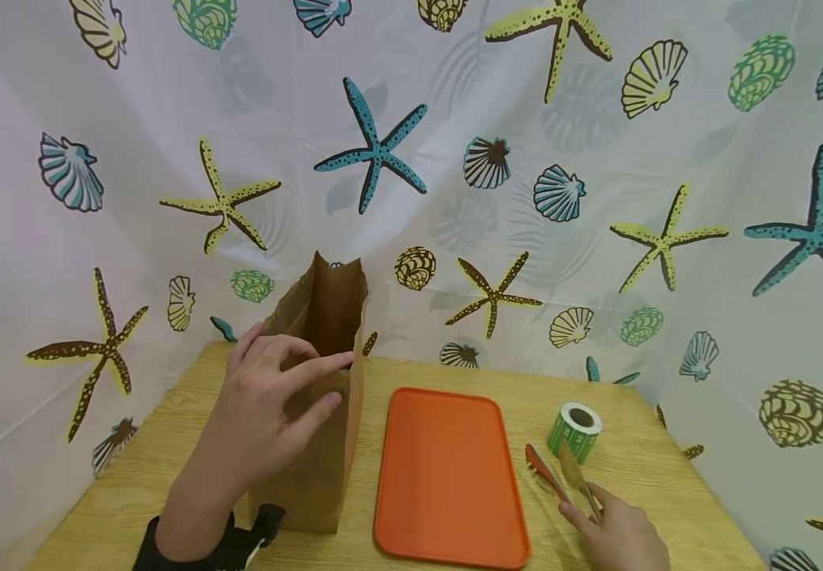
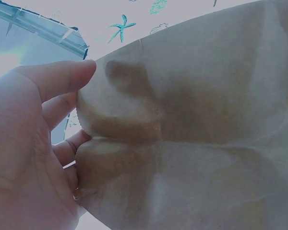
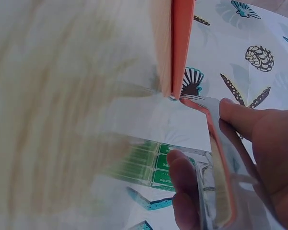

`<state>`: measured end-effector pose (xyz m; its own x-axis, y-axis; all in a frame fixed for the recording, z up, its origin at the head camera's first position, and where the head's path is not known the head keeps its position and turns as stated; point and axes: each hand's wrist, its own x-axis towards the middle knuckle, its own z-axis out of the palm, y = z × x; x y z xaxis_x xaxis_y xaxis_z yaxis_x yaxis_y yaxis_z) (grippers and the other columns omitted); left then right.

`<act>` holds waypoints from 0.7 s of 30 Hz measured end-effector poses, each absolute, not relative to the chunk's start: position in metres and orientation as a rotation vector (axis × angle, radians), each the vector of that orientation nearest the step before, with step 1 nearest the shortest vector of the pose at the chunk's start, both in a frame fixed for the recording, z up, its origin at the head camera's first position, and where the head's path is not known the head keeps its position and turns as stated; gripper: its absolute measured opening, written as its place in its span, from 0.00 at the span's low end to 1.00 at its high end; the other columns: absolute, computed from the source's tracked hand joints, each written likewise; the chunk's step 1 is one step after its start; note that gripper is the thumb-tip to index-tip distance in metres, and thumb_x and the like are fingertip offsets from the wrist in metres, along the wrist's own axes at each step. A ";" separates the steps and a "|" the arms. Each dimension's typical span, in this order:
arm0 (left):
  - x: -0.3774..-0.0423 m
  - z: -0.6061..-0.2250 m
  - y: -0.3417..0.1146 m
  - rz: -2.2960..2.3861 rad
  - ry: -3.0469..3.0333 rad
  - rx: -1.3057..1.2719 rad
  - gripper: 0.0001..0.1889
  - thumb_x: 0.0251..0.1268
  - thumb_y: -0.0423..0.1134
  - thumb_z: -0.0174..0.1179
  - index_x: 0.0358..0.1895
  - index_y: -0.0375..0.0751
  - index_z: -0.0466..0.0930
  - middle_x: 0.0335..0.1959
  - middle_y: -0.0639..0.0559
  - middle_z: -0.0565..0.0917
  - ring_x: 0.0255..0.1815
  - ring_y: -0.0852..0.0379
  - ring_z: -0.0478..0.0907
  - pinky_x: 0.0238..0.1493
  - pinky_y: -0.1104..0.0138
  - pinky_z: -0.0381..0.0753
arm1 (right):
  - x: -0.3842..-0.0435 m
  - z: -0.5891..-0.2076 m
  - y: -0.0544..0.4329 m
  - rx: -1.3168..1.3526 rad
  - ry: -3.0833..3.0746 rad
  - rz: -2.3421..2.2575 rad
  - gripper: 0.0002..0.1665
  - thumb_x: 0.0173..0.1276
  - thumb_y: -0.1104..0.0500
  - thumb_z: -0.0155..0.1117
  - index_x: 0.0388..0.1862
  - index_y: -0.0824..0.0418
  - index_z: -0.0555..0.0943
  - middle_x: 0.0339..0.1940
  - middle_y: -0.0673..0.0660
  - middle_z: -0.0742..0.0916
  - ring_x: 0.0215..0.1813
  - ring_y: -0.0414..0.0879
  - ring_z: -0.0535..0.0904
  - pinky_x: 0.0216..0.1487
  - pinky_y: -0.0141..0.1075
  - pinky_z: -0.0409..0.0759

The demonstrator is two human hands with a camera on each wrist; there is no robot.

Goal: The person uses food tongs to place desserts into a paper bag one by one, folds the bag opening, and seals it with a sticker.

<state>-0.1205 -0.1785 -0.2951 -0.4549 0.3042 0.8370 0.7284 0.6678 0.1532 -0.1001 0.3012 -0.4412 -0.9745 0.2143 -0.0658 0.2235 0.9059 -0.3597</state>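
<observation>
A tall brown paper bag (image 1: 311, 476) stands with its top open at the left of the table. My left hand (image 1: 269, 404) is at its near rim, fingers hooked over the edge and thumb on the outer side. In the left wrist view, the bag's creased paper (image 2: 206, 110) fills much of the picture beside the palm. My right hand (image 1: 622, 531) grips shiny metal tongs (image 3: 235, 163) near the table's right side. Their two arms are spread, and one tip has fork-like prongs. The tongs point away from me, between an orange tray (image 1: 447, 476) and a green-and-white label roll (image 1: 576, 432).
The tray lies flat mid-table, right of the bag. Light wood table (image 1: 411, 377) shows around these things. A white curtain (image 1: 411, 230) printed with starfish and shells hangs behind and along both sides.
</observation>
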 end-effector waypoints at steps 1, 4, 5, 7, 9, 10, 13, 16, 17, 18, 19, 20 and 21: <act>-0.121 -0.295 -0.179 -0.642 -2.044 -0.797 0.23 0.61 0.40 0.74 0.60 0.60 0.88 0.44 0.52 0.81 0.50 0.54 0.78 0.76 0.34 0.54 | -0.100 -0.442 0.302 0.348 3.040 -0.574 0.57 0.70 0.23 0.56 0.70 0.73 0.74 0.32 0.52 0.90 0.36 0.54 0.88 0.35 0.56 0.85; -0.121 -0.295 -0.179 -0.642 -2.043 -0.799 0.22 0.61 0.40 0.73 0.60 0.60 0.88 0.44 0.52 0.81 0.50 0.54 0.78 0.76 0.34 0.54 | -0.100 -0.442 0.302 0.355 3.031 -0.568 0.58 0.70 0.23 0.56 0.70 0.74 0.74 0.33 0.53 0.91 0.36 0.54 0.88 0.35 0.56 0.85; -0.121 -0.295 -0.179 -0.643 -2.043 -0.799 0.22 0.61 0.40 0.73 0.60 0.60 0.88 0.44 0.52 0.81 0.50 0.54 0.78 0.76 0.34 0.54 | -0.100 -0.442 0.303 0.357 3.028 -0.567 0.57 0.70 0.23 0.56 0.70 0.74 0.74 0.33 0.54 0.91 0.37 0.55 0.88 0.35 0.56 0.85; -0.121 -0.295 -0.179 -0.642 -2.042 -0.799 0.22 0.61 0.40 0.73 0.60 0.60 0.88 0.44 0.52 0.81 0.50 0.54 0.78 0.76 0.34 0.54 | -0.100 -0.442 0.303 0.363 3.020 -0.564 0.58 0.70 0.23 0.56 0.70 0.74 0.74 0.33 0.54 0.91 0.37 0.55 0.89 0.35 0.56 0.85; -0.121 -0.295 -0.179 -0.643 -2.042 -0.799 0.22 0.61 0.39 0.74 0.60 0.60 0.88 0.44 0.52 0.81 0.49 0.54 0.78 0.76 0.34 0.54 | -0.100 -0.442 0.303 0.366 3.013 -0.559 0.58 0.70 0.23 0.57 0.71 0.74 0.73 0.33 0.54 0.91 0.37 0.56 0.89 0.34 0.55 0.85; -0.121 -0.295 -0.179 -0.643 -2.043 -0.799 0.23 0.61 0.39 0.74 0.60 0.60 0.88 0.44 0.52 0.81 0.49 0.54 0.77 0.76 0.34 0.54 | -0.100 -0.442 0.303 0.367 3.009 -0.556 0.58 0.70 0.23 0.57 0.71 0.74 0.73 0.34 0.54 0.91 0.37 0.56 0.89 0.35 0.56 0.85; -0.121 -0.295 -0.179 -0.641 -2.046 -0.799 0.23 0.61 0.40 0.74 0.60 0.61 0.87 0.44 0.52 0.81 0.49 0.54 0.77 0.76 0.35 0.54 | -0.100 -0.443 0.304 0.368 3.001 -0.551 0.59 0.69 0.23 0.57 0.71 0.74 0.72 0.34 0.55 0.91 0.37 0.57 0.89 0.35 0.55 0.85; -0.120 -0.295 -0.179 -0.638 -2.049 -0.799 0.24 0.61 0.40 0.74 0.61 0.62 0.87 0.44 0.53 0.81 0.49 0.54 0.77 0.76 0.35 0.54 | -0.100 -0.443 0.306 0.362 2.991 -0.539 0.60 0.68 0.23 0.58 0.71 0.75 0.71 0.35 0.57 0.92 0.37 0.59 0.89 0.35 0.56 0.85; -0.120 -0.295 -0.179 -0.638 -2.049 -0.800 0.23 0.61 0.40 0.73 0.61 0.62 0.87 0.44 0.53 0.81 0.49 0.54 0.77 0.76 0.35 0.54 | -0.100 -0.443 0.306 0.362 2.985 -0.535 0.60 0.68 0.23 0.58 0.71 0.76 0.71 0.35 0.57 0.92 0.37 0.59 0.89 0.35 0.56 0.85; -0.120 -0.295 -0.180 -0.638 -2.049 -0.800 0.23 0.61 0.40 0.73 0.61 0.62 0.87 0.44 0.53 0.81 0.49 0.54 0.77 0.76 0.35 0.54 | -0.100 -0.442 0.306 0.360 2.980 -0.529 0.60 0.68 0.23 0.59 0.71 0.76 0.71 0.34 0.58 0.92 0.37 0.59 0.89 0.36 0.57 0.85; -0.120 -0.295 -0.179 -0.638 -2.050 -0.800 0.23 0.61 0.40 0.73 0.61 0.61 0.87 0.44 0.52 0.81 0.49 0.54 0.78 0.76 0.35 0.54 | -0.100 -0.441 0.306 0.361 2.971 -0.520 0.61 0.68 0.22 0.59 0.71 0.77 0.71 0.35 0.58 0.92 0.37 0.59 0.89 0.36 0.57 0.85; -0.120 -0.295 -0.179 -0.638 -2.050 -0.799 0.23 0.61 0.40 0.73 0.60 0.61 0.87 0.44 0.52 0.81 0.49 0.54 0.78 0.76 0.35 0.54 | -0.100 -0.441 0.306 0.357 2.965 -0.509 0.62 0.67 0.22 0.59 0.71 0.77 0.70 0.34 0.58 0.92 0.37 0.59 0.89 0.36 0.57 0.85; -0.120 -0.295 -0.179 -0.638 -2.051 -0.797 0.23 0.61 0.40 0.73 0.60 0.61 0.87 0.44 0.52 0.81 0.49 0.54 0.78 0.77 0.35 0.54 | -0.100 -0.440 0.306 0.356 2.958 -0.499 0.62 0.66 0.21 0.59 0.71 0.77 0.70 0.34 0.58 0.92 0.36 0.58 0.89 0.35 0.56 0.85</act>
<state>-0.1200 -0.1794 -0.2947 -0.4589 0.3077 0.8335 0.7264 0.6702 0.1525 -0.0999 0.3060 -0.4405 -0.9650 0.2100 -0.1569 0.2498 0.9179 -0.3082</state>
